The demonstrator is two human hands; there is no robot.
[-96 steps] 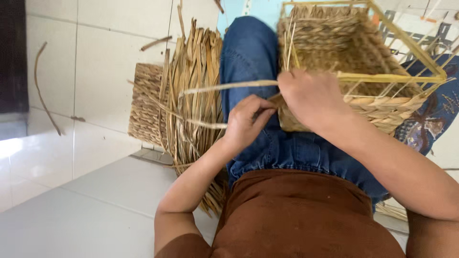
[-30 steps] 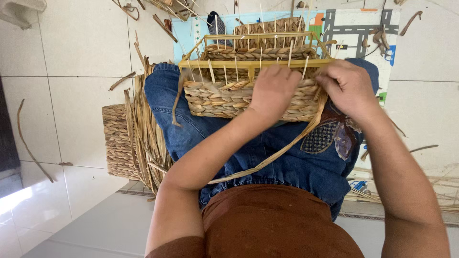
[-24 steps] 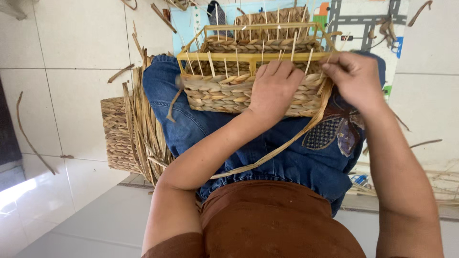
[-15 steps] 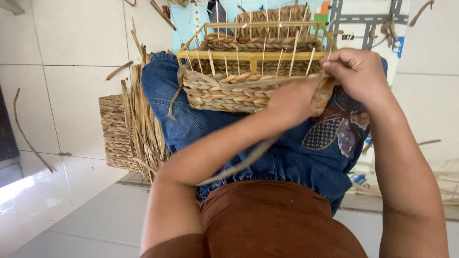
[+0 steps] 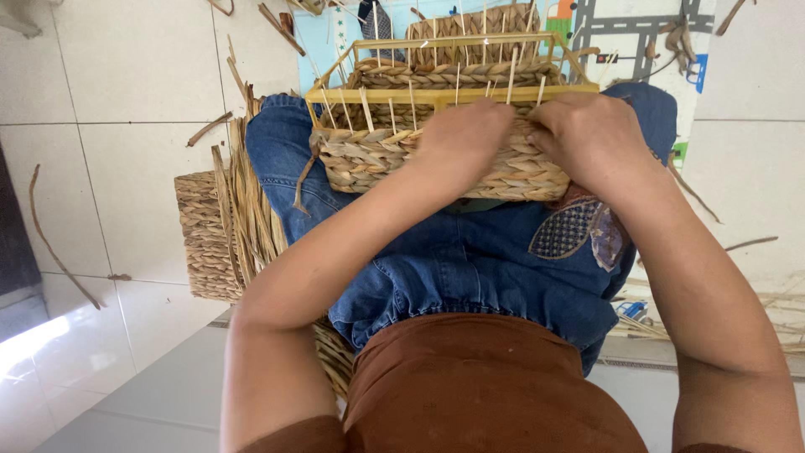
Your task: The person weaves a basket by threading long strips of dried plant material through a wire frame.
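A: Hidden first. Fingertips of left hand (image 5: 463, 138) curled over the near wall of half-woven basket (image 5: 436, 126), tucked out of sight against the weave. Same for right hand (image 5: 591, 138); fingers bent down onto the top rows, tips not visible. Cannot tell whether either pinches a strand or only presses.

B: Agreed. Far side of basket cut by upper edge of frame. Location?

A: Upper centre of frame, resting on lap, on blue denim jeans (image 5: 470, 268). Hands side by side on near wall, almost touching.

B: Materials?

A: Yellow rectangular frame (image 5: 453, 94) around the rim; thin pale upright stakes poking above finished rows. Walls of flat, twisted dry grass fibre, tan, coarse, braided look along the far inner edge.

B: Surroundings?

A: Bundle of loose dry strands (image 5: 247, 210) left of centre, long, flat, stiff. Behind it a finished woven basket (image 5: 201, 239), boxy, partly covered by the bundle. White floor tiles (image 5: 126, 75), glossy, scattered with fibre scraps. Patterned mat at upper right, partly hidden by knee. Brown shirt (image 5: 486, 386) at bottom, cut off.
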